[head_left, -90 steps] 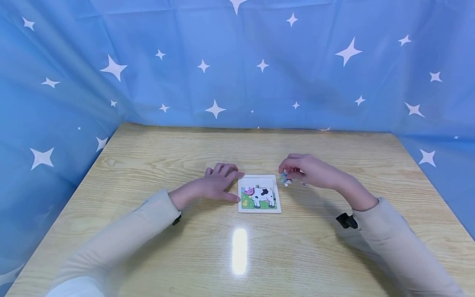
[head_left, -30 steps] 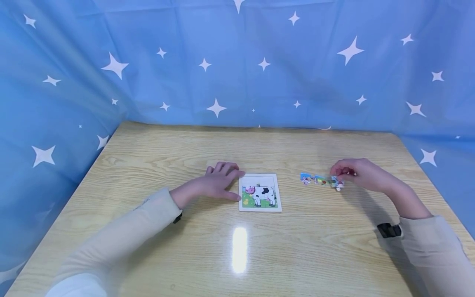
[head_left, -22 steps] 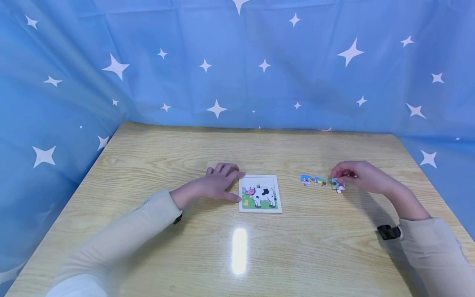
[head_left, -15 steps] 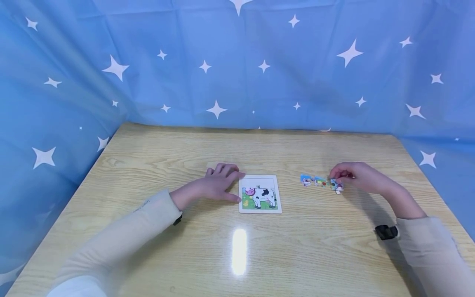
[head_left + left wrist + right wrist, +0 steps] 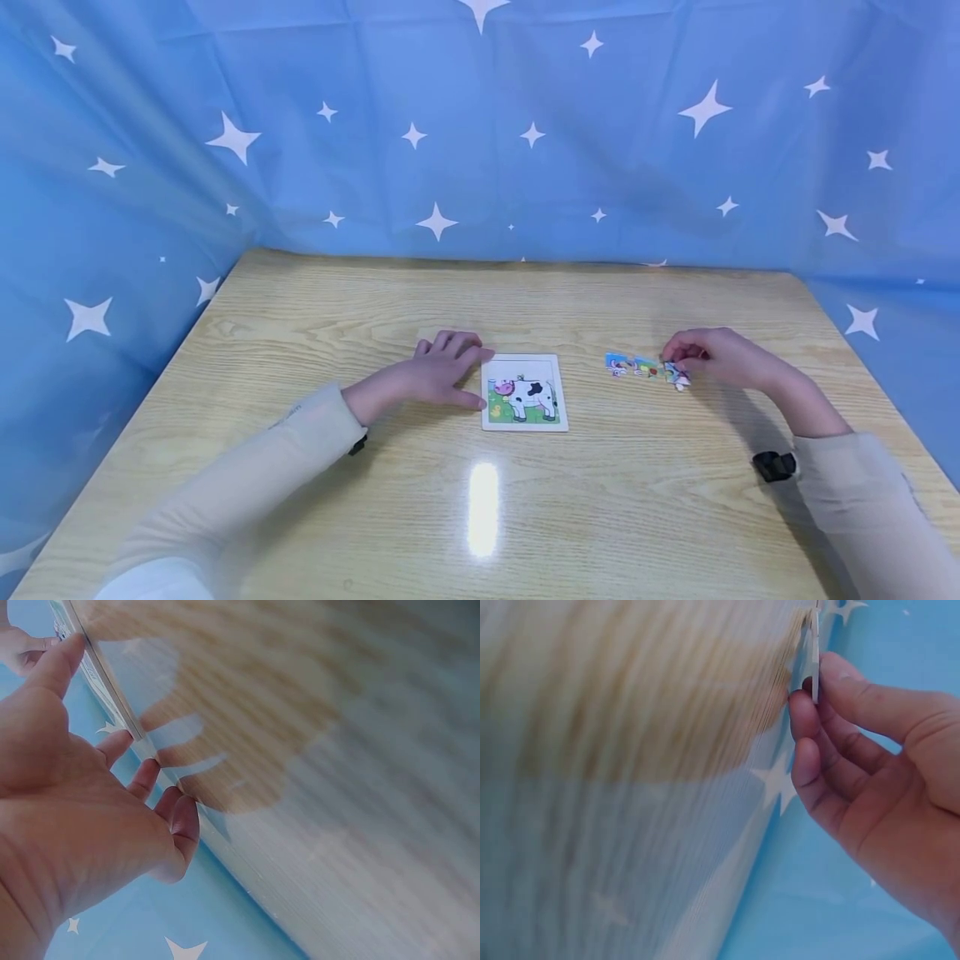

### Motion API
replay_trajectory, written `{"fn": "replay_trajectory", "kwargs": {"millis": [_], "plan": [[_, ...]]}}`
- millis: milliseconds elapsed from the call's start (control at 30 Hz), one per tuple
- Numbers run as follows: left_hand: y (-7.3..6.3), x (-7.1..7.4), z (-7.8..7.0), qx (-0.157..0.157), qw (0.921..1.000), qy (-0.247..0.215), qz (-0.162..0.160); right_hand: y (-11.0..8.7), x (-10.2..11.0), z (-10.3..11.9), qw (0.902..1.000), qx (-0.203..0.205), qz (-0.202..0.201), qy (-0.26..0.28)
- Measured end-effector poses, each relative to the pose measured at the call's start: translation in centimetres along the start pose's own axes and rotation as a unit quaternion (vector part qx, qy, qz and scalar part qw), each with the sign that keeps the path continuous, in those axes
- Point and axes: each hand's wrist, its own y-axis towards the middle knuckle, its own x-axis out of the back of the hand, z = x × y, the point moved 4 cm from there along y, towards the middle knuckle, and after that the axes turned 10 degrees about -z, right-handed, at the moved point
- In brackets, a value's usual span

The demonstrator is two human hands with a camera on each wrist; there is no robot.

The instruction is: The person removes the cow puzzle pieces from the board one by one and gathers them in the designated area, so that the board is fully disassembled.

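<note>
Cloth (image 5: 480,171) with white stars hangs beyond the cow puzzle (image 5: 525,396), and beneath that puzzle I see, from my distant seat, the wooden table (image 5: 390,517). Along the puzzle's left edge I have the left hand (image 5: 437,375) spread, thumb and forefinger touching the rim without gripping, while well to the puzzle's right the right hand (image 5: 720,357) pinches a small piece (image 5: 677,377) between thumb and curled fingers. Other loose pieces (image 5: 618,364) lie between the puzzle and that pinch.
</note>
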Motion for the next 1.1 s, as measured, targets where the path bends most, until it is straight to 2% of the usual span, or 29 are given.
{"fn": "replay_trajectory", "kwargs": {"millis": [200,433,667,1100], "plan": [[0.0,-0.1,0.1,-0.003,1.0000,0.005,-0.002,0.0,0.0,0.2,0.9999,0.010,0.001,-0.007],[0.0,-0.1,0.0,-0.002,1.0000,0.000,-0.001,0.0,-0.1,0.2,1.0000,0.002,0.006,-0.006],[0.0,0.2,-0.2,0.000,1.0000,-0.007,0.001,0.0,-0.2,0.3,0.9998,0.017,0.000,-0.014],[-0.2,0.4,-0.3,-0.002,0.9999,-0.011,0.000,0.6,-0.7,2.5,0.9982,0.048,-0.031,-0.019]]}}
